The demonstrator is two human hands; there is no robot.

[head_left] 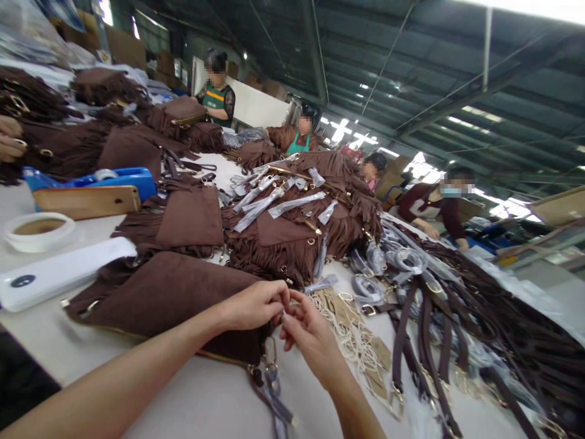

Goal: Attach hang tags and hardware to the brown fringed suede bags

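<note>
My left hand [262,303] and my right hand [305,323] meet fingertip to fingertip above the right end of a brown suede bag [173,292]. Both are closed in a pinch, and whatever lies between the fingers is too small or hidden to make out. The bag lies flat on the table, its zip edge toward me. Just below my hands, a gold clasp [270,350] and a plastic-wrapped strap [274,390] hang off the bag's corner. To the right of my right hand lie tan paper tags with white strings [351,335].
Fringed brown bags [292,225] are heaped ahead. Brown straps with gold buckles [425,335] spread across the right. At left are a blue tape dispenser [141,177], a tape roll [39,231] and a white phone-like object [68,271]. Co-workers [219,97] stand beyond; another person's hand [9,139] shows at far left.
</note>
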